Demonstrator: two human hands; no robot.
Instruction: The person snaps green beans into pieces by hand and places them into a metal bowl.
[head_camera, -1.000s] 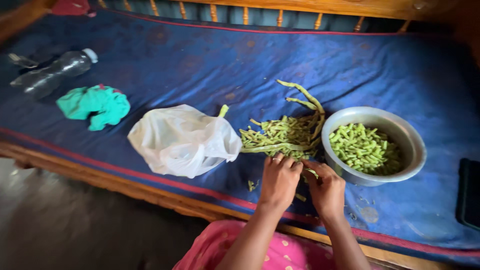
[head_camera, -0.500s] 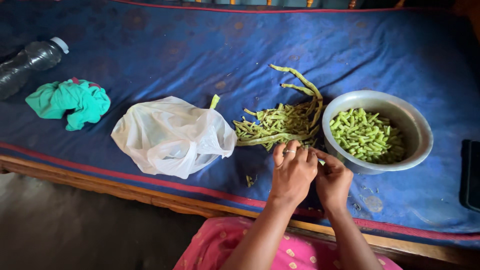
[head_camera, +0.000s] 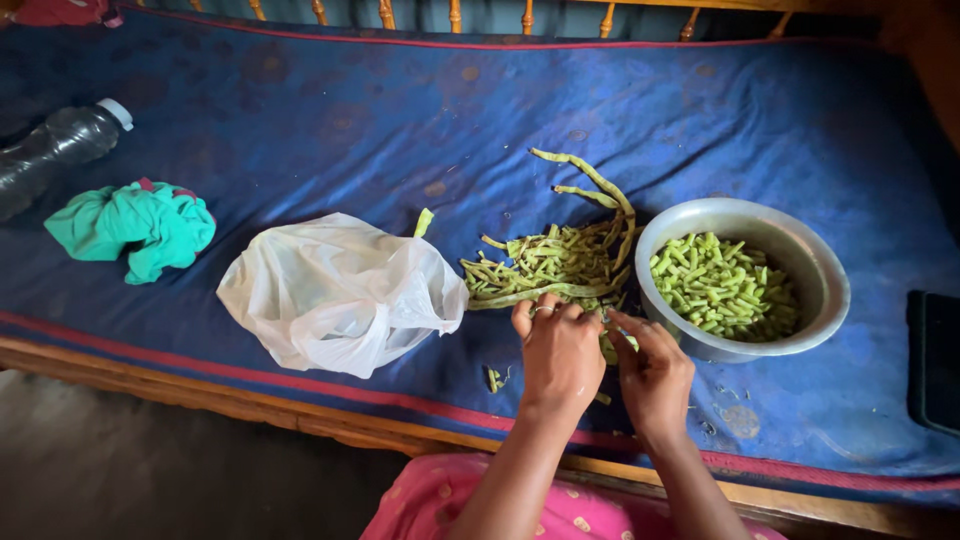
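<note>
My left hand (head_camera: 558, 352) and my right hand (head_camera: 653, 368) meet fingertip to fingertip over a green bean pod (head_camera: 611, 343), both pinching it just in front of a pile of green bean pods (head_camera: 548, 265). A ring shows on my left hand. Right of the hands stands a round metal bowl (head_camera: 812, 262) filled with short cut bean pieces (head_camera: 722, 285). Two long whole pods (head_camera: 598, 184) curve at the far side of the pile. All of it lies on a blue patterned mattress (head_camera: 420, 130).
A white plastic bag (head_camera: 335, 293) lies left of the pile, a bean tip poking out behind it. Farther left are a crumpled teal cloth (head_camera: 135, 225) and a lying plastic bottle (head_camera: 60, 142). A dark flat object (head_camera: 935, 357) sits at the right edge. Wooden bed frame (head_camera: 250, 405) runs along the front.
The view shifted slightly. Both hands stayed together at the pile's near edge, working the pod between the fingertips. Bowl, bag and pile did not move.
</note>
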